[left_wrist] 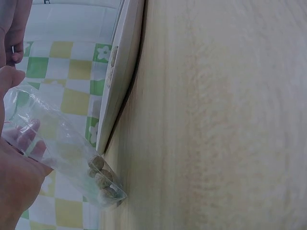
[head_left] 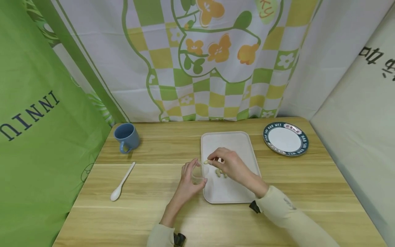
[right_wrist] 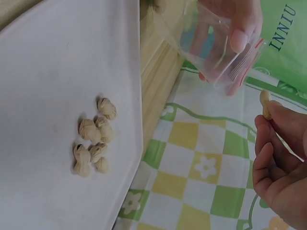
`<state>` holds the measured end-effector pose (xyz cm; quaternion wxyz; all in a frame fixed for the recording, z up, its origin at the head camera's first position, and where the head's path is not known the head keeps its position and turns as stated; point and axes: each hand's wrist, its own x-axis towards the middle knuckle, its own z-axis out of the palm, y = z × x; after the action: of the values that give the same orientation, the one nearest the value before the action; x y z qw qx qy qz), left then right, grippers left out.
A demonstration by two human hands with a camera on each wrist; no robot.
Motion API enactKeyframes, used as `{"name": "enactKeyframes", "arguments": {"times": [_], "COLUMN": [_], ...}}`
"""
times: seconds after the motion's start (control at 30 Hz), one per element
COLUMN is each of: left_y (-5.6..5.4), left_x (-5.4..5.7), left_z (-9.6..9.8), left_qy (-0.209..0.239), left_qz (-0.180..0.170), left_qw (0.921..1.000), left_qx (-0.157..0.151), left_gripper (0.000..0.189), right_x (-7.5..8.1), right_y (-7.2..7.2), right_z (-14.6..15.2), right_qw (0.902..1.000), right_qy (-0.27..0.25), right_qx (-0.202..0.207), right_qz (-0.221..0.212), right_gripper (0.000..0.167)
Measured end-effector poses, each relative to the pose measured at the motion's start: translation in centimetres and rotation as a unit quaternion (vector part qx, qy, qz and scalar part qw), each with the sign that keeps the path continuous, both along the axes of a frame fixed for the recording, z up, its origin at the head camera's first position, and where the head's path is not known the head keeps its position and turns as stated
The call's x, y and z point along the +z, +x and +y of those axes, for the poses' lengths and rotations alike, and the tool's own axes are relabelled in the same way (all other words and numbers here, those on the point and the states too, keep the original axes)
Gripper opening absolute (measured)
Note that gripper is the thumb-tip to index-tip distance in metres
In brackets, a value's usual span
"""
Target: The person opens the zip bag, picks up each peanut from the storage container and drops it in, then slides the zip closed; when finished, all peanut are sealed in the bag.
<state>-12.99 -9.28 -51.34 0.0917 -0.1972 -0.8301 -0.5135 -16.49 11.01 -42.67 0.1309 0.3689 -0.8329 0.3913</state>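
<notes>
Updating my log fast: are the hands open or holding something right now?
Left hand: holding a clear zip-top bag near its mouth.
Right hand: pinching one unshelled peanut.

head view evenly lit, wrist views dimmer, glints thrown off zip-lock bag (left_wrist: pixel 67 146), wood-grain tabletop (left_wrist: pixel 216 120) blurred in left-wrist view

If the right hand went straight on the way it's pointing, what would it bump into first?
Probably the mouth of the clear zip bag, held by the left hand beyond the peanut in the right hand, though depth is hard to judge.
</notes>
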Motion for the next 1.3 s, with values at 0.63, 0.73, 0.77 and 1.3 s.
{"name": "enactKeyframes", "arguments": {"times": [0.63,0.73,0.77,1.3], "left_y": [0.1,0.2,0.2,0.3], "left_x": [0.1,0.2,0.2,0.1], "left_z": [-0.1,-0.1,-0.1,0.0], "left_qy": [0.003,0.0,-0.001,0.008], "left_qz": [0.001,-0.004,-0.002,-0.009], "left_qw": [1.0,0.9999,0.9999,0.9998], "left_qx": [-0.009,-0.011,-0.013,-0.013], "left_gripper": [0.081,0.08,0.081,0.082], "right_x": [-0.7,-0.8,-0.8,-4.4], "right_y": [0.6,0.4,0.2,-4.9], "right_z": [-1.5,-1.1,-0.8,2.7], "right_qw": [0.9955,0.9962,0.9966,0.9566], "right_qy": [0.087,0.084,0.081,0.167], "right_qx": [0.027,0.013,0.005,-0.159], "right_qz": [0.025,0.014,0.012,-0.178], "right_gripper": [0.013,0.013,0.013,0.008]}}
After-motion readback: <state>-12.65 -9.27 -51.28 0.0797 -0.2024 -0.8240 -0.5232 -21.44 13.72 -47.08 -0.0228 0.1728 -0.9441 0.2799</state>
